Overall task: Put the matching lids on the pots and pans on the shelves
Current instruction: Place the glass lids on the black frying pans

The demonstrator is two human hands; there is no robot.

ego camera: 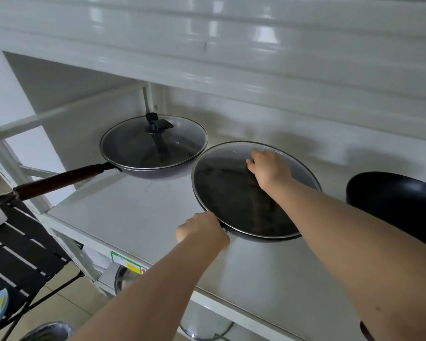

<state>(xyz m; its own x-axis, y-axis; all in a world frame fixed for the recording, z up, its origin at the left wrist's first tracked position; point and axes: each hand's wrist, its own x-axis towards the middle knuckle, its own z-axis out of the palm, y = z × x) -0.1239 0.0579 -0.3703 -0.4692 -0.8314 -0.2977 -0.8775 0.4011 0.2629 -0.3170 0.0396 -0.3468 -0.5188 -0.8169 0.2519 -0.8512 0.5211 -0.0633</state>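
Observation:
A glass lid with a metal rim (231, 190) lies on a dark pan (261, 238) in the middle of the white shelf (138, 212). My right hand (268, 168) rests on top of the lid, closed over its knob, which is hidden. My left hand (202, 230) grips the pan at its near-left rim, where the handle starts. Behind and to the left stands a dark wok (155, 168) with a brown wooden handle (57, 179), covered by its own glass lid (133, 146) with a black knob (155, 124).
An uncovered black pan (394, 200) sits at the right edge of the shelf. Another shelf (207, 62) hangs close above. Loose glass lids (126, 276) show on the level below. A black slatted folding chair (22, 254) stands to the left.

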